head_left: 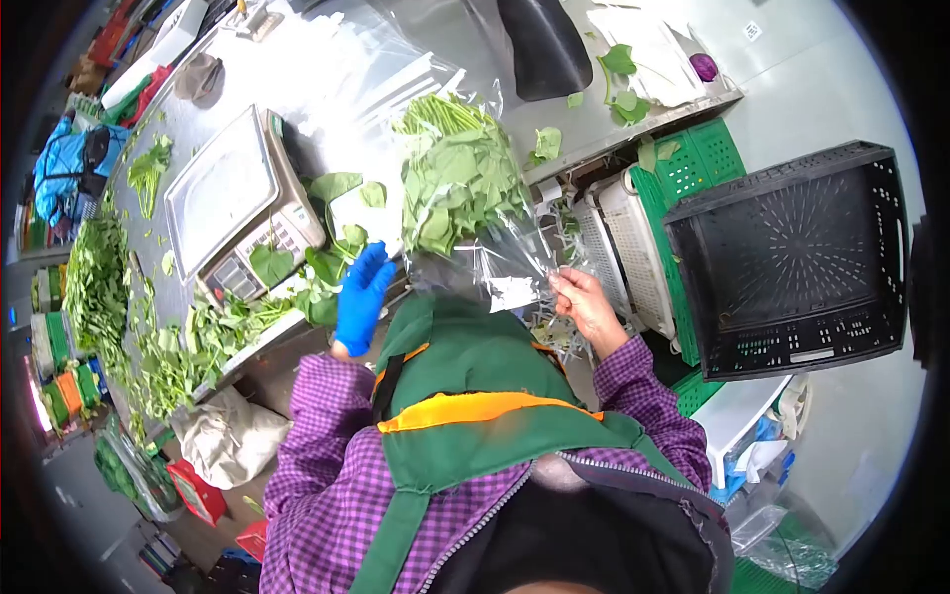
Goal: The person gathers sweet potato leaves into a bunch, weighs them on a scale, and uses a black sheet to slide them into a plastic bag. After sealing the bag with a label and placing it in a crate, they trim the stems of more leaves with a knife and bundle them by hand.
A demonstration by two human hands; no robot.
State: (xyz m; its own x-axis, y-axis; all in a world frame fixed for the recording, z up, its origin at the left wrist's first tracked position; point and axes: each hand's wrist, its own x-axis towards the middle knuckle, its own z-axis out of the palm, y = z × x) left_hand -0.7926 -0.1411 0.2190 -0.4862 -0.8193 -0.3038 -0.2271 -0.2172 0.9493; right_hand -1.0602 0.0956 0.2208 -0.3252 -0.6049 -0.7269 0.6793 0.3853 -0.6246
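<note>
A clear plastic bag full of leafy green vegetables lies at the table's front edge, stems pointing away from me. My right hand, bare, pinches the right corner of the bag's near end. A white printed patch shows by that end. My left hand, in a blue glove, is left of the bag with fingers stretched out; I see nothing held in it. Loose leaves lie just beyond its fingertips, beside a weighing scale.
Loose greens are heaped along the table's left side. At the right, a black plastic crate stands beside green crates. Glossy clear film covers the far table area. A white sack sits below the left edge.
</note>
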